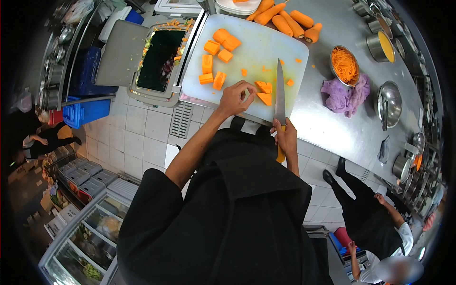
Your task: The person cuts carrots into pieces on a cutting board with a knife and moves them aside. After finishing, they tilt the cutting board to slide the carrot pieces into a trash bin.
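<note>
My right hand (285, 137) grips the yellow handle of a long kitchen knife (280, 92), whose blade points away from me over the white cutting board (199, 88). Just left of the blade lie cut carrot pieces (264, 99). My left hand (236, 98) is curled, thumb and fingertips drawn together beside those pieces; whatever is between them, if anything, is too small to make out. Several thick carrot chunks (207, 61) are spread over the board's left half, and small carrot scraps (289, 82) lie around the knife.
Whole peeled carrots (283, 23) lie beyond the board. To the right stand a bowl of shredded carrot (345, 65), a purple cloth (346, 95) and a metal bowl (389, 102). A waste bin (134, 85) with peelings adjoins the board's left. Another person (370, 213) is at lower right.
</note>
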